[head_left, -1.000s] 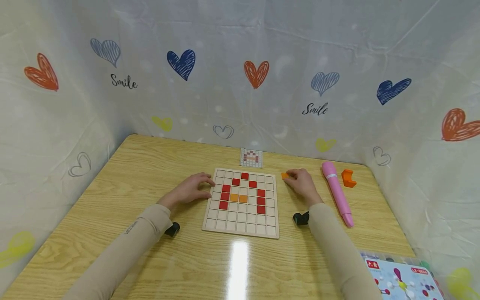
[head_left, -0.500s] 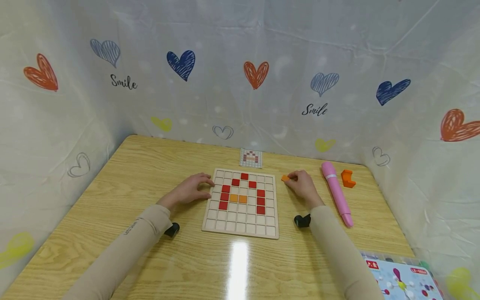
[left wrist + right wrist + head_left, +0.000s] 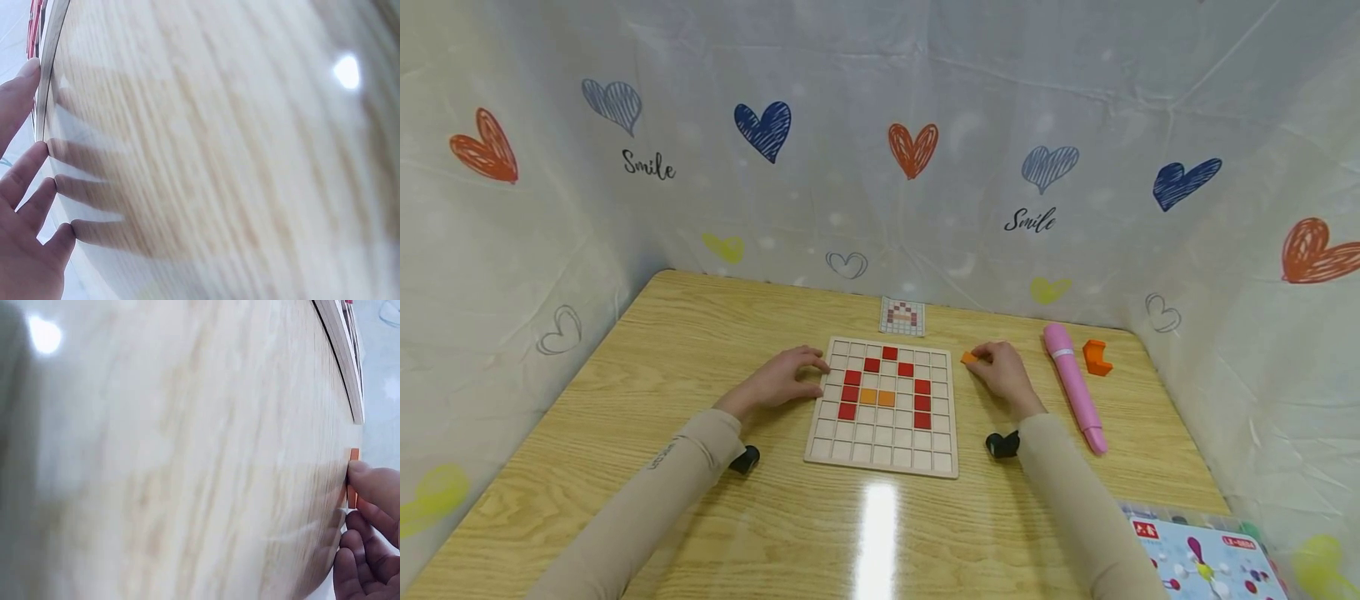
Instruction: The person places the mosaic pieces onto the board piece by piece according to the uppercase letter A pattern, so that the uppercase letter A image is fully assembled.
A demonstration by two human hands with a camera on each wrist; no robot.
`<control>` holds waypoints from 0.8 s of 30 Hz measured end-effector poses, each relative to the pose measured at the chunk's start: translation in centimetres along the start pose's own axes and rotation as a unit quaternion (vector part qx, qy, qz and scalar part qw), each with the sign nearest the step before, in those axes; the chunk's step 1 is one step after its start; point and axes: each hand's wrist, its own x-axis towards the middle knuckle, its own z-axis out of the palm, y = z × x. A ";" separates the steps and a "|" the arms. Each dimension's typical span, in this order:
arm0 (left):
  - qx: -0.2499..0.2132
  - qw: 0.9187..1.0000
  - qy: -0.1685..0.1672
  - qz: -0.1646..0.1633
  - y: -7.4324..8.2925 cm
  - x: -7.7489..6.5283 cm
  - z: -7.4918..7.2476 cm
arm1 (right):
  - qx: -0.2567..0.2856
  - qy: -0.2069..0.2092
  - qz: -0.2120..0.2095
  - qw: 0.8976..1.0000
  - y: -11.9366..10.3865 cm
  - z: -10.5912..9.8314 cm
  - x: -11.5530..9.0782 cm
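Observation:
A square wooden grid board (image 3: 882,457) lies on the table between my hands. Red square tiles (image 3: 850,393) sit in several of its cells, and two orange tiles (image 3: 877,397) lie side by side in one row. My left hand (image 3: 781,377) rests at the board's left edge, thumb and fingertips against the rim; in the left wrist view its fingers are spread. Beyond the board's right edge, my right hand (image 3: 1002,372) pinches a loose orange tile (image 3: 352,495) between thumb and fingers, low at the tabletop.
Behind the board lies a small card (image 3: 903,317) printed with a similar grid pattern. Right of my right hand are a pink stick-shaped object (image 3: 1075,390) and an orange bracket-like piece (image 3: 1097,357). A printed box (image 3: 1213,562) stands at the front right corner. Curtains surround the table.
My right hand has slid the orange tile slightly left and a little nearer to me. The left hand and the board have stayed put.

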 end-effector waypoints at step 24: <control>-0.001 1.000 0.000 0.003 0.5 -0.2 -0.2 | 0.045 -0.067 -0.002 0.997 -4.7 0.4 -2.1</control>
